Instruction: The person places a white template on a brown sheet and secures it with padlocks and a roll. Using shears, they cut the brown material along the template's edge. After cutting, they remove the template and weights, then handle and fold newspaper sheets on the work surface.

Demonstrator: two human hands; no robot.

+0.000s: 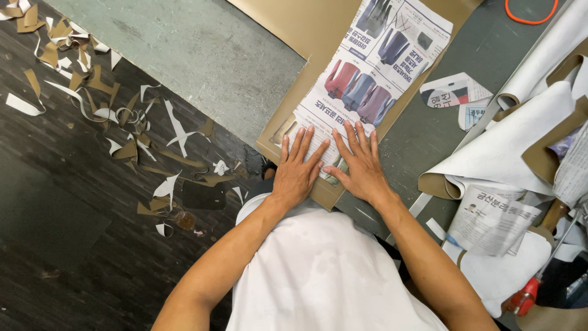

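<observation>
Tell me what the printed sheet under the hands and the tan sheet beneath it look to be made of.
Printed sheet: thin matte newsprint, going by the colour pictures, text columns and a fold crease. Tan sheet: probably smooth faux leather or coated fabric; uniform dull surface, cleanly cut edge.

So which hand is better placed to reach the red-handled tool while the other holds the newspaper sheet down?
Probably the right hand. Both hands lie flat on the newspaper sheet, but the red-handled tool lies on the person's right side, so the left hand would have to cross over the body.
</observation>
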